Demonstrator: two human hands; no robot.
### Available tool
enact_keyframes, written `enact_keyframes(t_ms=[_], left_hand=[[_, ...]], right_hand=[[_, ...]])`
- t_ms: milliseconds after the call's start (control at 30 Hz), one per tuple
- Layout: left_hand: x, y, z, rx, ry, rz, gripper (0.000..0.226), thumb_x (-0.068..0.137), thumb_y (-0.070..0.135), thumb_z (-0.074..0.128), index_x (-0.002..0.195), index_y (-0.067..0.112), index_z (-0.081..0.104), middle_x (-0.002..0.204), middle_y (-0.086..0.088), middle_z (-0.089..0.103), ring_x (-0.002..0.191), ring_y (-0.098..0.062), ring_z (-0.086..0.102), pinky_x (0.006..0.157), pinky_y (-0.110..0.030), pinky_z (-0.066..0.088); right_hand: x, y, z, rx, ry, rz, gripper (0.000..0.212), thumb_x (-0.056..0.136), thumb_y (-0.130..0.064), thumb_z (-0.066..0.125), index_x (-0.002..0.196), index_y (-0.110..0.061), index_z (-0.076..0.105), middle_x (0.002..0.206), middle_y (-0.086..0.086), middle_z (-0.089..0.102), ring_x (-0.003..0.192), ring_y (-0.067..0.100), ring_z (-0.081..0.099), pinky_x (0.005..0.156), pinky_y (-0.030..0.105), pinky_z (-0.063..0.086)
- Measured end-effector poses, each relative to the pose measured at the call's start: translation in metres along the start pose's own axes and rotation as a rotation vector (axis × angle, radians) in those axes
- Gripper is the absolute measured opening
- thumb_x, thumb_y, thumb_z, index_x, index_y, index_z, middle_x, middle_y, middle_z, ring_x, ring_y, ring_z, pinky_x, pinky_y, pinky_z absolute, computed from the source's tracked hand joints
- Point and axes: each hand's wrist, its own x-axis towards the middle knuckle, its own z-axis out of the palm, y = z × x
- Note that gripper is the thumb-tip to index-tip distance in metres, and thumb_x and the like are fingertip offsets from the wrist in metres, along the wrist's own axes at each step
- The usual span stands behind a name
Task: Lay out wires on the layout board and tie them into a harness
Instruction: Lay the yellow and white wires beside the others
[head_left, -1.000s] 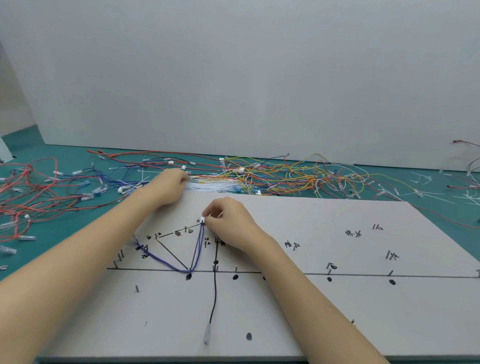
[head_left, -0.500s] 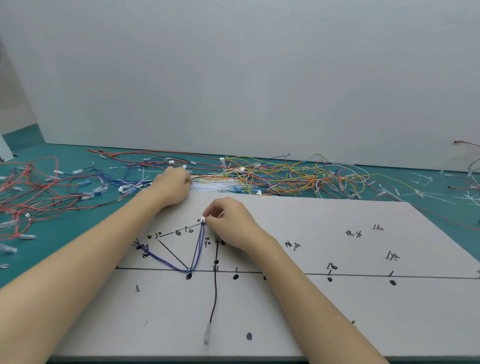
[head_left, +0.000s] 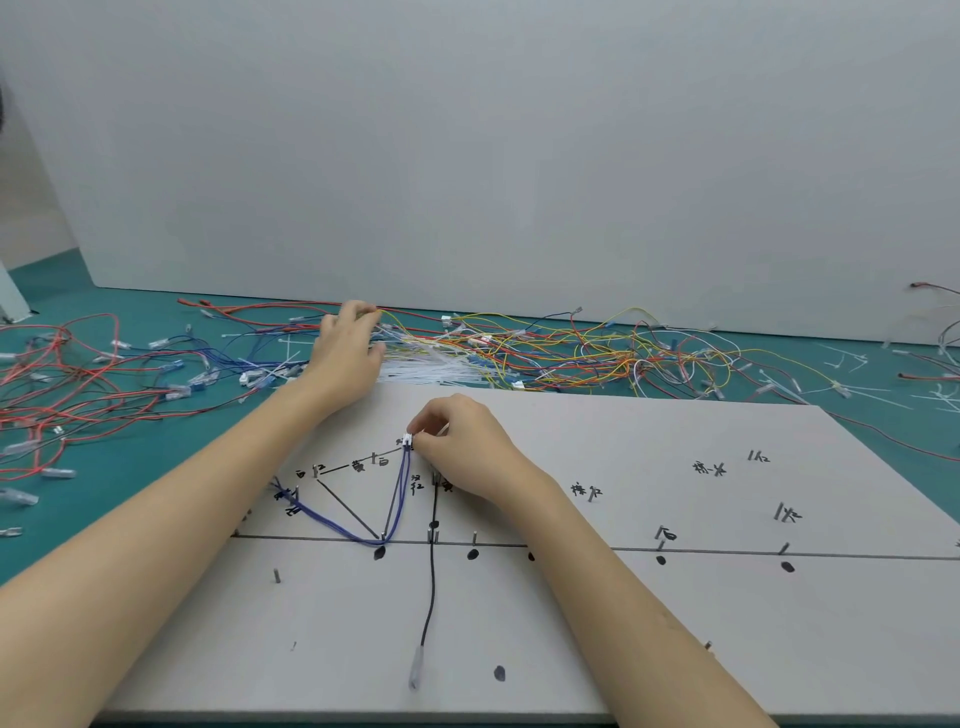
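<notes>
**Pinning a blue wire on the layout board**

Pinching a small white connector (head_left: 408, 440) between curled fingertips, the right hand (head_left: 462, 447) rests on the grey layout board (head_left: 675, 623), left of its centre. Blue wires (head_left: 358, 530) run from that connector toward the near side, bend round a pin and continue left to another pin. A black wire (head_left: 430, 587) lies just right of them, running toward the near edge and ending in a clear sleeve. The left hand (head_left: 347, 349) reaches beyond the board's far edge, its curled fingers on a yellow wire (head_left: 415, 315) in the tangle of loose coloured wires (head_left: 571, 348) on the teal table (head_left: 130, 457); whether it grips the wire cannot be told. White cable ties (head_left: 431, 370) lie just right of that hand.
</notes>
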Motion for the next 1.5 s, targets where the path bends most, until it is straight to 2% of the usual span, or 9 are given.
enact_keyframes(t_ms=[200,400,467,567,700,867,1033,1300,1500], left_hand=[[0.003,0.011,-0.009,-0.327,0.086,-0.102,0.051,0.094,0.007,0.056,0.143,0.004,0.041,0.145,-0.011,0.033,0.136,-0.024,0.032,0.112,-0.029,0.023],[0.01,0.017,-0.022,-0.731,0.121,-0.365,0.055,0.09,0.006,0.062,0.142,0.015,0.046,0.116,-0.002,0.053,0.088,-0.007,0.053,0.073,-0.017,0.041],[0.013,0.017,-0.025,-0.918,0.141,-0.431,0.057,0.088,0.001,0.062,0.142,0.011,0.046,0.114,0.0,0.058,0.092,-0.007,0.056,0.081,-0.018,0.046],[0.018,0.015,-0.031,-1.125,0.158,-0.515,0.056,0.087,-0.004,0.06,0.14,0.008,0.047,0.146,-0.007,0.045,0.116,-0.015,0.05,0.098,-0.029,0.043],[0.019,0.014,-0.036,-1.143,0.153,-0.525,0.055,0.085,-0.002,0.061,0.138,0.013,0.052,0.147,-0.003,0.045,0.122,-0.014,0.046,0.091,-0.029,0.04],[0.015,0.011,-0.04,-0.793,0.19,-0.396,0.062,0.084,0.002,0.061,0.14,0.025,0.049,0.146,0.006,0.046,0.135,-0.016,0.036,0.111,-0.029,0.03],[0.016,0.016,-0.045,-0.752,0.248,-0.306,0.049,0.093,0.003,0.048,0.139,0.02,0.049,0.142,0.005,0.05,0.11,-0.013,0.058,0.072,-0.006,0.045],[0.022,0.029,-0.062,-1.417,0.469,-0.497,0.035,0.098,-0.008,0.033,0.124,-0.006,0.057,0.096,-0.008,0.061,0.079,-0.014,0.065,0.075,-0.019,0.056],[0.019,0.026,-0.07,-1.618,0.394,-0.596,0.043,0.093,-0.014,0.029,0.125,-0.005,0.057,0.093,-0.008,0.062,0.08,-0.016,0.066,0.059,-0.012,0.048]], right_hand=[[0.0,0.0,-0.001,-0.004,-0.009,0.0,0.015,0.088,-0.016,0.058,0.096,-0.013,0.07,0.099,0.004,0.06,0.085,0.018,0.054,0.077,0.028,0.045],[-0.001,0.0,-0.001,-0.004,-0.016,0.002,0.015,0.089,-0.018,0.058,0.096,-0.013,0.07,0.1,0.005,0.062,0.084,0.018,0.054,0.076,0.028,0.047],[-0.001,0.0,-0.001,0.0,-0.015,0.003,0.015,0.089,-0.017,0.058,0.096,-0.013,0.07,0.098,0.004,0.062,0.083,0.018,0.054,0.076,0.028,0.047],[-0.001,-0.001,-0.002,-0.001,-0.015,0.001,0.015,0.089,-0.017,0.058,0.097,-0.012,0.07,0.097,0.003,0.061,0.083,0.018,0.055,0.076,0.028,0.046],[-0.001,0.0,-0.002,-0.001,-0.015,0.005,0.015,0.088,-0.018,0.058,0.096,-0.014,0.07,0.099,0.004,0.061,0.088,0.019,0.056,0.079,0.029,0.047],[-0.001,-0.001,-0.002,-0.001,-0.014,-0.003,0.015,0.088,-0.017,0.059,0.096,-0.013,0.071,0.092,-0.001,0.057,0.084,0.018,0.055,0.075,0.028,0.045],[-0.001,-0.001,-0.002,0.001,-0.015,-0.001,0.015,0.088,-0.018,0.059,0.096,-0.014,0.071,0.082,-0.009,0.052,0.082,0.016,0.055,0.075,0.028,0.045],[-0.001,0.0,-0.003,0.009,-0.022,0.003,0.014,0.088,-0.018,0.059,0.094,-0.014,0.071,0.08,-0.01,0.053,0.079,0.016,0.055,0.072,0.027,0.045],[0.001,0.002,-0.001,0.023,-0.03,0.012,0.013,0.088,-0.018,0.059,0.094,-0.014,0.07,0.083,-0.004,0.058,0.075,0.015,0.054,0.068,0.025,0.042]])
